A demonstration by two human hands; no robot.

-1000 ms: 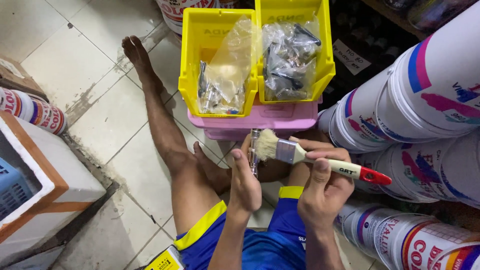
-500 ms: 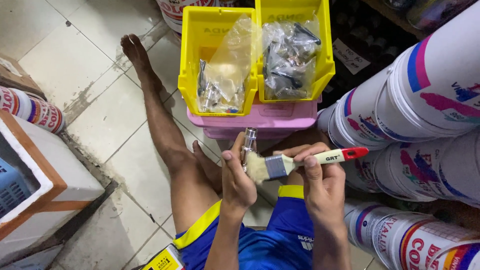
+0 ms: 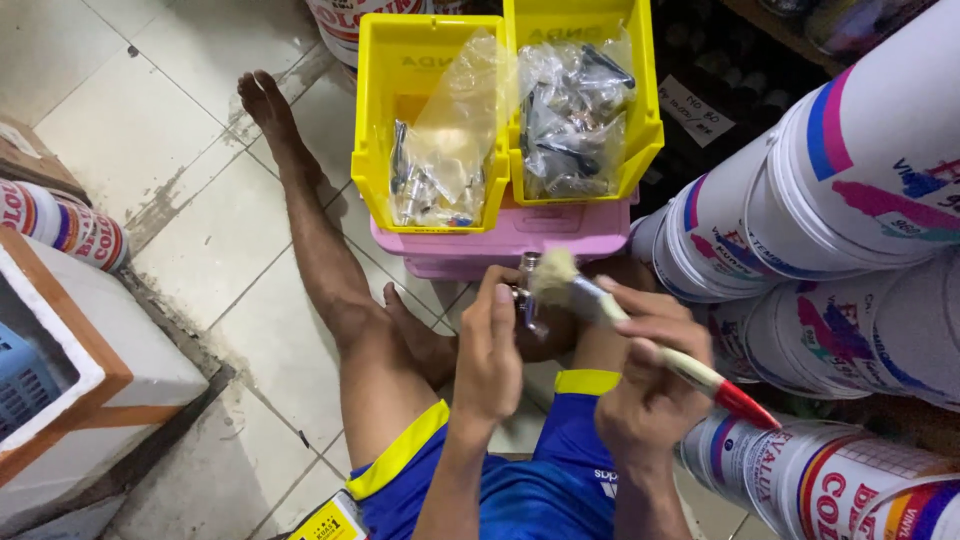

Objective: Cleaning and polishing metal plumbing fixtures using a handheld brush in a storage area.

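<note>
My left hand [image 3: 492, 350] holds a small metal tap fitting [image 3: 526, 296] upright in front of me. My right hand [image 3: 648, 378] grips a paintbrush [image 3: 640, 335] with a pale wooden handle and a red tip. Its light bristles rest against the top of the fitting. Just beyond the hands stand two yellow bins [image 3: 640, 150] on a pink stool [image 3: 520, 240]. Each bin holds clear plastic bags of metal fittings [image 3: 440, 170].
Stacked white paint buckets [image 3: 850, 200] crowd the right side. A white and orange box [image 3: 90, 350] with a blue crate inside stands at the left, with a paint can [image 3: 60, 225] behind it. My bare leg [image 3: 320, 260] stretches over the tiled floor.
The brush swung from pointing its handle right and level to pointing down right, and its bristles moved up onto the fitting. My left hand kept hold of the fitting.
</note>
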